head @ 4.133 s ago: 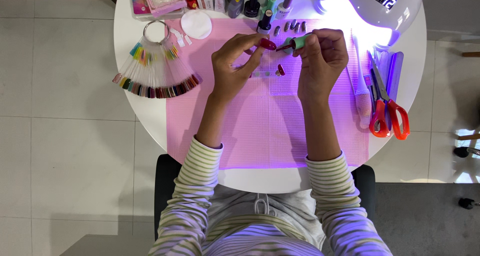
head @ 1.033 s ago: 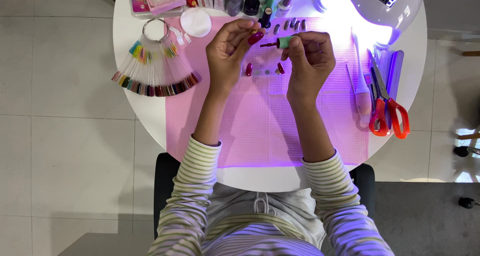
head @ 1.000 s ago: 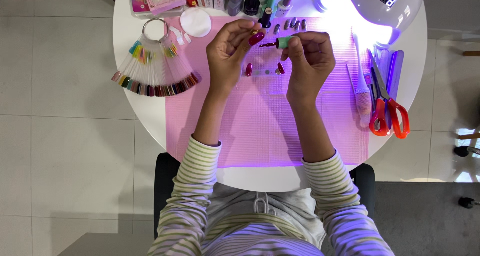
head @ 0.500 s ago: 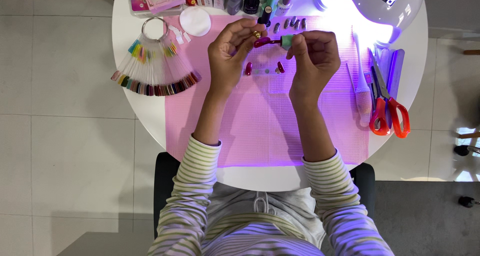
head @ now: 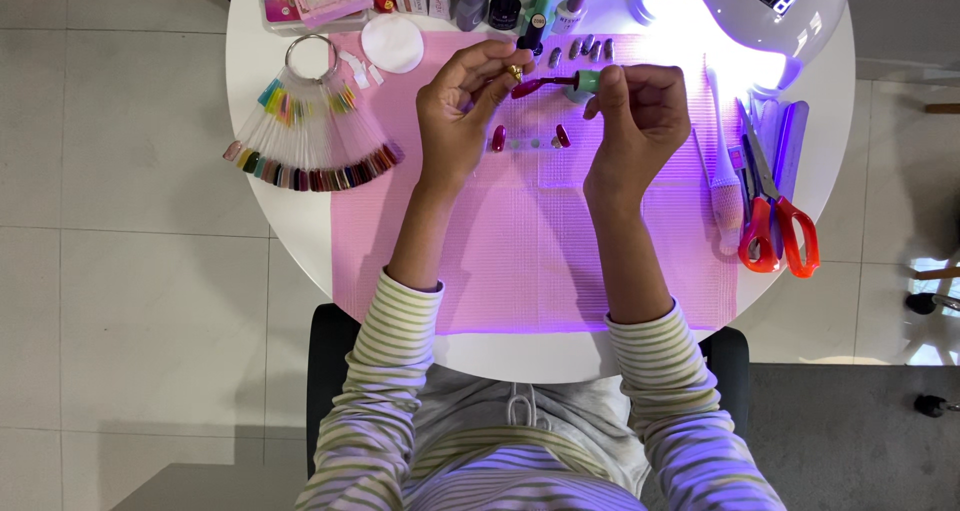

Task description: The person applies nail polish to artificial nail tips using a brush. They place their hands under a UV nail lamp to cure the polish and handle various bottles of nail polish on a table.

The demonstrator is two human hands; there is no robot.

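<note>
With the left hand (head: pixel 462 106) pinching a small red nail tip (head: pixel 522 87) above the pink mat (head: pixel 540 241) and the right hand (head: pixel 640 111) closed on a green-capped polish brush (head: pixel 585 81) touching it, a slip could smear polish onto fingers, or knock the bottles (head: pixel 505 1) beyond, by the glowing lamp (head: pixel 740 11).

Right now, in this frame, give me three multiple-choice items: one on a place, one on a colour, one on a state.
1. Where do the scissors lie?
A. right of the pink mat
B. on the swatch fan
C. on the floor

2. What colour are the scissor handles?
A. blue
B. red-orange
C. white

3. What state is the curing lamp in?
A. dark
B. tipped over
C. lit

Answers: 1 A, they rest at the mat's right edge; 2 B, both loops are red-orange; 3 C, purple-white light spills beneath it.
</note>
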